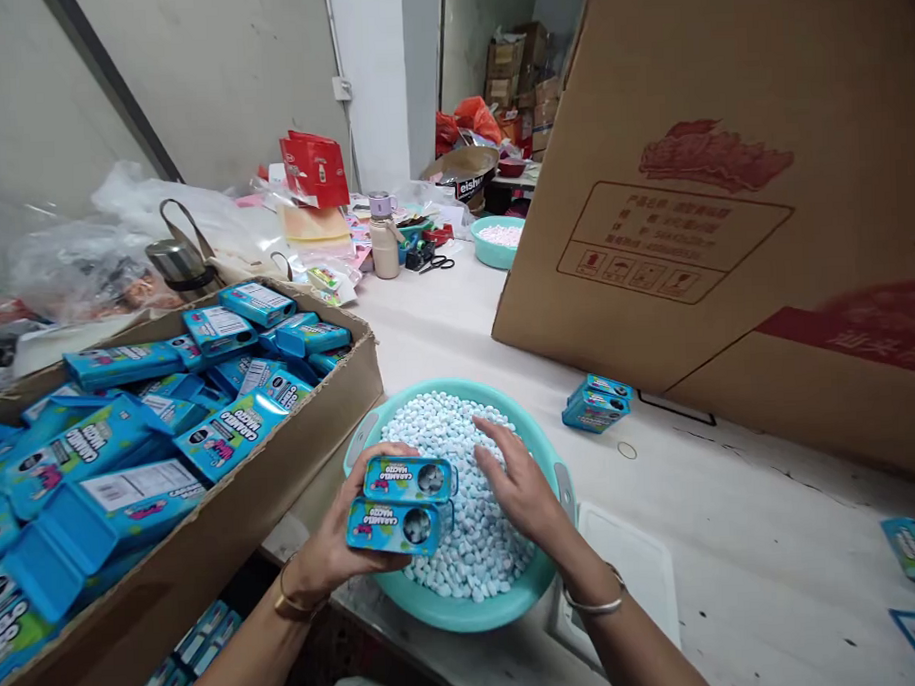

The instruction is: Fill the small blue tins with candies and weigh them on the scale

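Observation:
Two blue candy boxes (399,503) are stacked side by side in my left hand (336,532), their ends with round openings turned toward me. Pale candies show inside those holes. Under both hands stands a turquoise basin (467,620) full of small white and pale blue candies (466,573). My right hand (519,486) hovers over the candies on the basin's right side, fingers apart, with nothing seen in it. Whether its fingertips touch the candies I cannot tell.
A cardboard tray (358,376) heaped with blue candy boxes stands left. A large carton (685,205) blocks the right rear. More boxes (597,403) stand beside it. A white lid (630,567) lies right of the basin. Bottle (384,245) and scissors (436,264) are farther back.

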Tool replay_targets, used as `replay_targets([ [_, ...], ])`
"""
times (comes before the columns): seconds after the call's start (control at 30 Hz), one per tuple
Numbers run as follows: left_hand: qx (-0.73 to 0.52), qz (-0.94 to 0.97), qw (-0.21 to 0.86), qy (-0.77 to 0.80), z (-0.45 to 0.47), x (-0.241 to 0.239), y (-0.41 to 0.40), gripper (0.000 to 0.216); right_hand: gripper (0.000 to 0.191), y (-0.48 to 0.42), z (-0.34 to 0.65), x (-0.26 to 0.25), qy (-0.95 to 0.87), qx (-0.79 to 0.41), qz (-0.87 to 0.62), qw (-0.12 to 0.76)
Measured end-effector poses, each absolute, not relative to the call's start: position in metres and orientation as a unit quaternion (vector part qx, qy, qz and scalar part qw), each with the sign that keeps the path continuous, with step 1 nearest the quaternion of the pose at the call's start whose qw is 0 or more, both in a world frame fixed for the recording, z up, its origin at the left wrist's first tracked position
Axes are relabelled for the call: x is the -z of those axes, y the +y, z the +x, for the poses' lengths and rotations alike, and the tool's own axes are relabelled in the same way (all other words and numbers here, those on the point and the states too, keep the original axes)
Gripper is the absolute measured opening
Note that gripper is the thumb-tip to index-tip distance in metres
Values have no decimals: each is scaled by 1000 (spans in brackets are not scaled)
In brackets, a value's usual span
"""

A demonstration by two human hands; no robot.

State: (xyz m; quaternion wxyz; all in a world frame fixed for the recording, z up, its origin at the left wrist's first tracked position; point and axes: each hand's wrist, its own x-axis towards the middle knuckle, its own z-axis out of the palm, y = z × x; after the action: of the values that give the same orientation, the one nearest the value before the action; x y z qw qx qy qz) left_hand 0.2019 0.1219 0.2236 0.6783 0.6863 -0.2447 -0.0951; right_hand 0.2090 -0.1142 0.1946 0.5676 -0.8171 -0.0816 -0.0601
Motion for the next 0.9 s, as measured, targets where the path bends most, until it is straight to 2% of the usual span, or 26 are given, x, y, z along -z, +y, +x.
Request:
replay_targets([
  [0.07, 76, 683, 683, -250, 200, -223, 130, 80, 46, -119, 204, -186, -167, 25, -903, 395],
  [0.13, 91, 663, 711, -217, 197, -221, 134, 81, 37, -114, 198, -183, -231, -6, -941, 248],
  [0.2, 125, 630, 748, -167, 193, -220, 135, 86, 25, -104, 195, -184, -245, -6, -956, 159],
  [0.27, 153, 617, 758, -145, 188, -221, 135, 89, 22, -98, 198, -184, -223, -6, -965, 140],
  [0.33, 162, 641, 731, -167, 185, -226, 134, 88, 18, -97, 205, -183, -180, 0, -962, 204],
  [0.37, 164, 658, 711, -186, 184, -229, 134, 86, 14, -98, 209, -182, -148, 8, -950, 275],
  [0.47, 165, 682, 675, -227, 182, -241, 132, 86, 9, -104, 222, -182, 22, -19, -782, 623],
  [0.53, 180, 693, 665, -213, 181, -249, 127, 86, 15, -109, 228, -188, 124, -62, -624, 769],
  [0.63, 187, 713, 653, -174, 182, -254, 114, 84, 17, -112, 229, -209, 163, -84, -520, 834],
  [0.73, 160, 729, 648, -151, 189, -251, 98, 80, 10, -106, 224, -237, 226, -61, -307, 923],
  [0.8, 145, 736, 647, -140, 195, -247, 87, 79, 9, -96, 220, -252, 254, -16, -194, 947],
  [0.9, 134, 740, 645, -135, 203, -243, 72, 78, 4, -80, 217, -263, 225, 88, -255, 937],
])
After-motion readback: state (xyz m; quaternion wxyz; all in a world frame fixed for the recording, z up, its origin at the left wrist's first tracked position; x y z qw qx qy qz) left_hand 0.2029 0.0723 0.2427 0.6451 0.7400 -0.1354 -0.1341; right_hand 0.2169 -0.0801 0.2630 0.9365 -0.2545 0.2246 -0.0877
